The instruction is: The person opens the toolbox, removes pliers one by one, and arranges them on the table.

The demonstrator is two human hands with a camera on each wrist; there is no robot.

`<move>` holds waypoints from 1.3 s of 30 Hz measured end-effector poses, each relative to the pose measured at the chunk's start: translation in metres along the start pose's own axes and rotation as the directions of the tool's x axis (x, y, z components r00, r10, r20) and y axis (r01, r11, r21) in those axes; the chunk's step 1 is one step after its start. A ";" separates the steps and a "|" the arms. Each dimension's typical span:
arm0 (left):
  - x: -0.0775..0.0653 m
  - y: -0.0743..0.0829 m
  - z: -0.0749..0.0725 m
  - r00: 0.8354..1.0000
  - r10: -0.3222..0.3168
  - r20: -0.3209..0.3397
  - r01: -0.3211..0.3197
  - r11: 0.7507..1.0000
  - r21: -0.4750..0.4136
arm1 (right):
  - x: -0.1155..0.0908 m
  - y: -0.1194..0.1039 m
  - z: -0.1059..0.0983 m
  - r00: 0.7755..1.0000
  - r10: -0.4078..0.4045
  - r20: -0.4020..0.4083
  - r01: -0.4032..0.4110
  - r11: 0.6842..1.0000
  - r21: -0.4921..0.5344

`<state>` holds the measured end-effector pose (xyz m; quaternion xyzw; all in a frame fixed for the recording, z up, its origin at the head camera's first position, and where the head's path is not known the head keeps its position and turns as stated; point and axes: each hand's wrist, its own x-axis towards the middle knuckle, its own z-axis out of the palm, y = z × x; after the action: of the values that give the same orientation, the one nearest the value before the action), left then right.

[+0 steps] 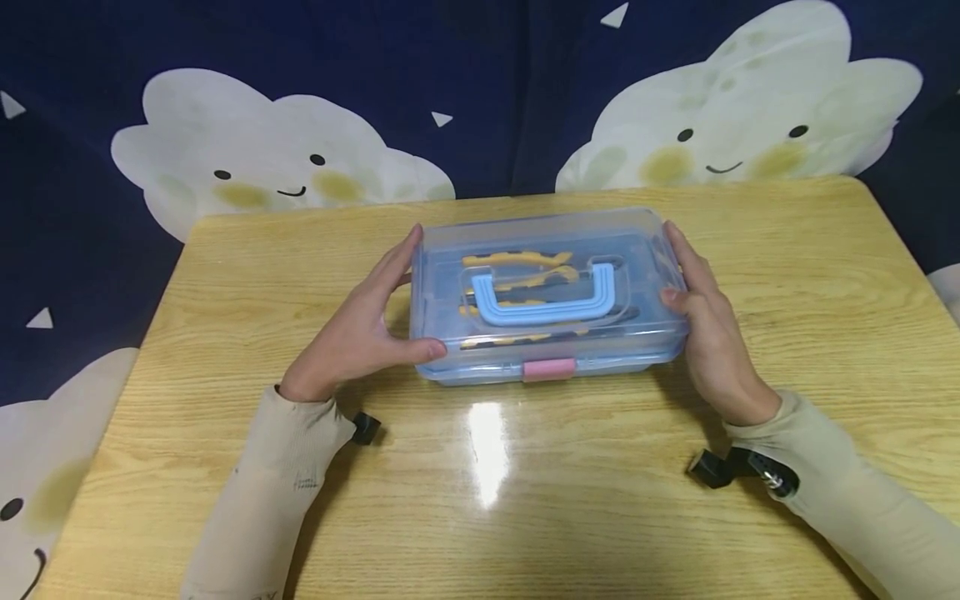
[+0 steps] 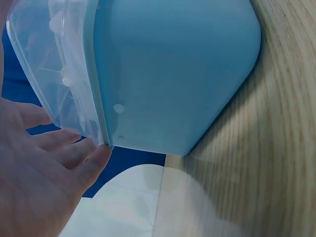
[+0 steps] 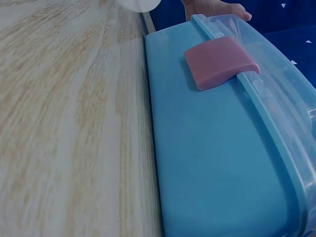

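Observation:
A clear-lidded storage box with a light blue base sits on the wooden table. On its lid is a blue carry handle, and a pink latch lies closed over the front edge. Several yellow-and-dark slender tools show through the lid; their kind is unclear. My left hand grips the box's left end, thumb at the front corner, fingers along the lid's rim. At the opposite end my right hand holds on, its thumb over the lid's edge. The right wrist view hides that hand.
The wooden table extends around the box on every side. Behind it hangs a dark blue cloth printed with smiling clouds. Small black wrist devices stick out under the left cuff and the right cuff.

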<state>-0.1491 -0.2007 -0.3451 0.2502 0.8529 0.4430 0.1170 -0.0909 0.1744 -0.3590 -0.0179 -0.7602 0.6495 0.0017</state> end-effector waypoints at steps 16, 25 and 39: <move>0.001 -0.008 0.000 0.996 0.093 -0.008 -0.093 0.994 -0.049 | 0.002 0.001 0.002 1.000 -0.011 0.025 0.013 0.997 -0.071; 0.001 -0.006 0.001 0.998 0.067 -0.010 -0.068 0.996 -0.052 | -0.003 0.005 -0.003 0.999 -0.047 -0.022 0.039 0.964 -0.261; 0.001 0.000 0.001 0.998 0.050 -0.028 -0.050 0.999 -0.022 | -0.004 0.007 -0.007 0.996 -0.090 -0.027 0.074 0.929 -0.363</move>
<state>-0.1494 -0.1995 -0.3462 0.2641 0.8429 0.4586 0.0971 -0.0868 0.1826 -0.3649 0.0000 -0.8664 0.4975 0.0417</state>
